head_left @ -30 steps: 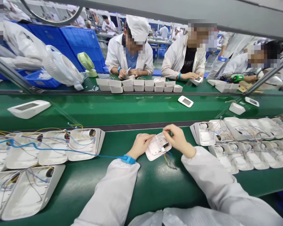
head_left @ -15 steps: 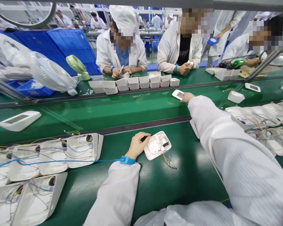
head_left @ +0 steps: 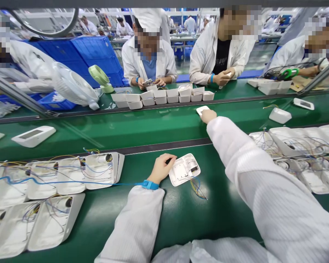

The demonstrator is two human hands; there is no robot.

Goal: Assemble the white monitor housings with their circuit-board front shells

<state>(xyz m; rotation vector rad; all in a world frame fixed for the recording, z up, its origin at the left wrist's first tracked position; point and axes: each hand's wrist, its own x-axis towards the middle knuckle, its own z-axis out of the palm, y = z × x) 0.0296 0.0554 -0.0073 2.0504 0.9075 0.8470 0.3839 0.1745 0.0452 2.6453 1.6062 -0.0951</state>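
Head view is showing a white housing [head_left: 184, 170] lying open side up on the green worktop [head_left: 222, 204], its long sides slanting and its corners rounded. A raised rim is running around it, an inner ridge is dividing it, small dark marks are dotting its floor, and a small black part is sitting toward its right end. Blue and yellow wires [head_left: 199, 189] are trailing from its near side onto the worktop. The left hand [head_left: 161, 168] is hovering or resting at the housing's upper left corner, half curled, with a gap showing between thumb and fingers; contact is hard to tell. The right hand [head_left: 208, 116] is reaching over the green strip [head_left: 131, 126] beyond and covering one end of a white cover [head_left: 201, 109]; whether its fingers are closing on it cannot be told. A dark ledge [head_left: 142, 148] is bounding the worktop behind the housing. Bare surface is spreading nearer the wearer and rightward, while filled housings [head_left: 98, 171] are bordering the left and more housings [head_left: 315, 179] are lining the far right.
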